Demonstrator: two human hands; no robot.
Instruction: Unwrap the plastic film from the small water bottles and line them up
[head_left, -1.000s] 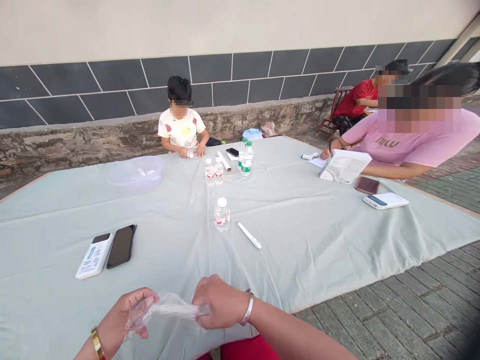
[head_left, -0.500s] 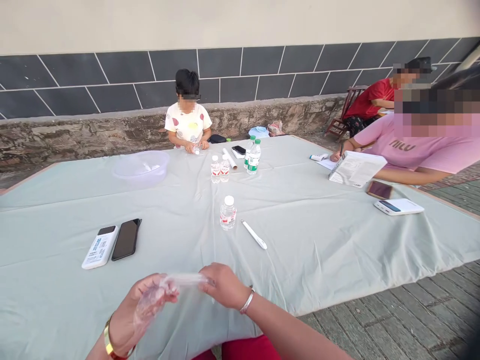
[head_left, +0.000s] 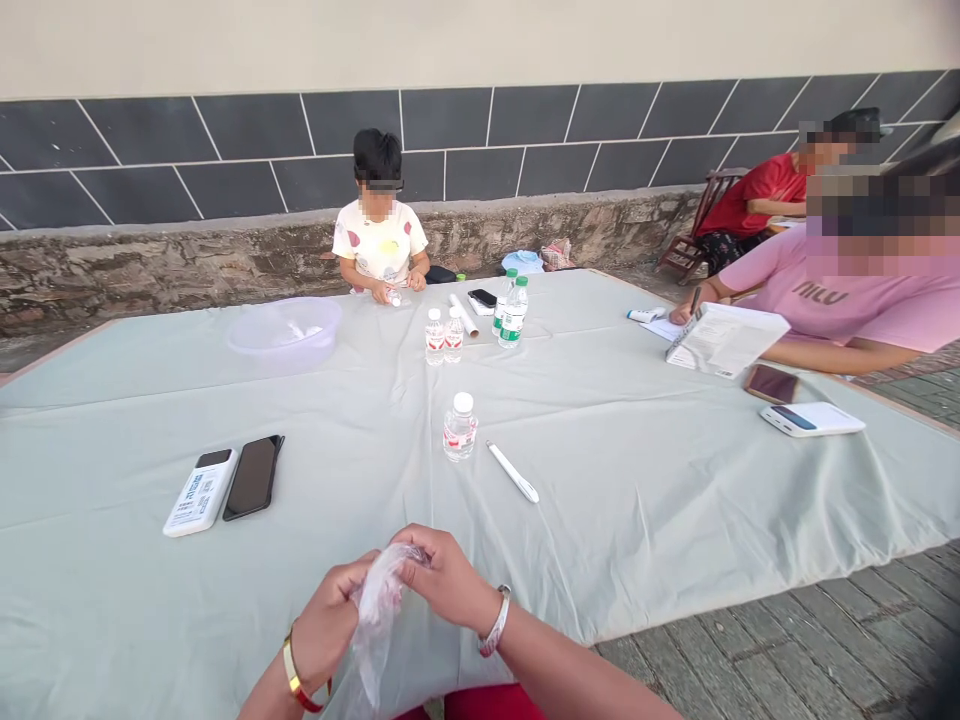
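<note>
At the table's near edge, my left hand point(head_left: 337, 615) and my right hand point(head_left: 442, 575) are close together, both closed on a crumpled piece of thin, clear, bag-like plastic point(head_left: 379, 610). Its loose end hangs down between my wrists. My right thumb and fingers pinch its upper end, while the left fingers are partly hidden behind it. Beyond my hands, a small clear bottle with a white cap point(head_left: 460, 428) stands upright. A white pen-like stick point(head_left: 513, 472) lies to the right of this bottle.
To the left lie a white power bank point(head_left: 201, 493) and a black phone point(head_left: 253, 478). Farther back are a translucent basin point(head_left: 285, 335), small bottles point(head_left: 444, 336) and green-capped bottles point(head_left: 512, 315). A person sits opposite; another writes at right beside a white box point(head_left: 727, 340).
The plastic was around my left hand and stretched taut toward my right. Now my left hand has moved right and up beside the right, and the plastic is bunched and hanging between them.
</note>
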